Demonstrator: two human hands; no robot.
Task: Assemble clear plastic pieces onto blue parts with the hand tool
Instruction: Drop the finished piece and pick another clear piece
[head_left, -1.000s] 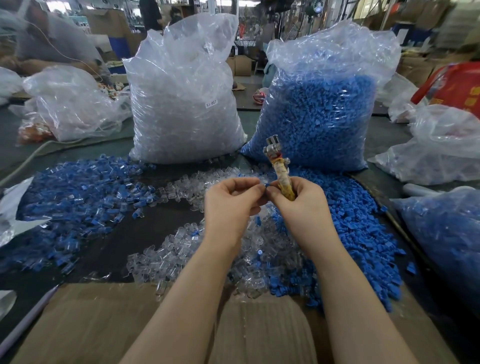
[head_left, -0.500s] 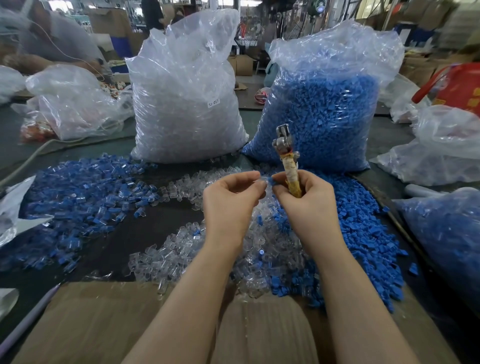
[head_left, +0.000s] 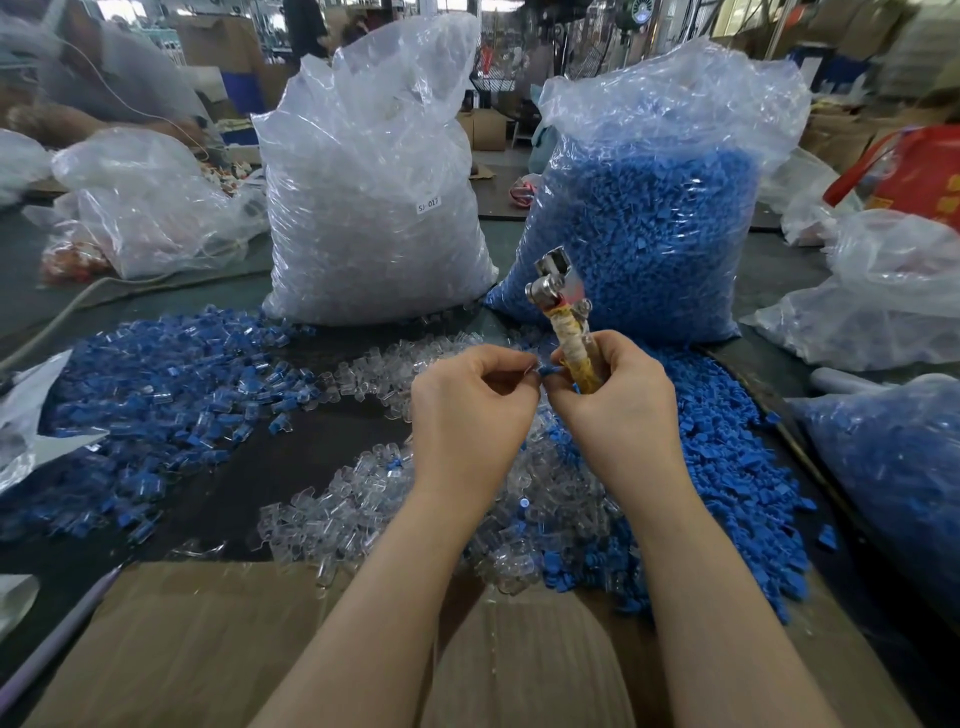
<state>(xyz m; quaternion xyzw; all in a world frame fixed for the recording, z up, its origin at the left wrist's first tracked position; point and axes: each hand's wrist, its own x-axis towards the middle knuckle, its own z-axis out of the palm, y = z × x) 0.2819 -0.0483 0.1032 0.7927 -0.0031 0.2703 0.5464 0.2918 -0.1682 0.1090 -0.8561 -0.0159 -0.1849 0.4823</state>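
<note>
Blue part (head_left: 546, 371) between both hands' fingertips

Dark table (head_left: 228, 483) under loose blue parts (head_left: 727, 467), clear pieces (head_left: 332, 514), two sacks (head_left: 374, 208).

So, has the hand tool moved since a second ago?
Yes, slightly. The hand tool, gripped in the right hand, has risen a little: its metal head now sits higher against the bag of blue parts behind it.
</note>
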